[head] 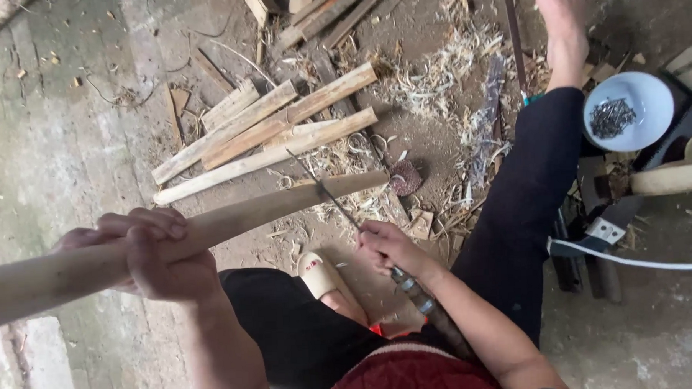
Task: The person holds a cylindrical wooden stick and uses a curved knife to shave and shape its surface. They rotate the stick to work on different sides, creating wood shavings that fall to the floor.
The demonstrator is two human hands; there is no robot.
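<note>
Head view shows a long wooden stick (232, 218) already smooth and pale along its length, shavings (441, 68) scattered at twelve o'clock; its far end looks still under work. Left hand (152, 251) wraps tightly around the stick at nine o'clock. Right hand (386, 247), fingers closed, grips a thin blade tool (327, 195) laid across the stick near centre.

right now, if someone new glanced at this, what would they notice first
First, the long pale wooden pole running across the middle, gripped by the left hand at lower left. Next, the thin blade that the right hand sets against the pole near its far end. Behind lie cut wooden slats among shavings on the floor, and at the right edge a white bowl of dark nails.
</note>
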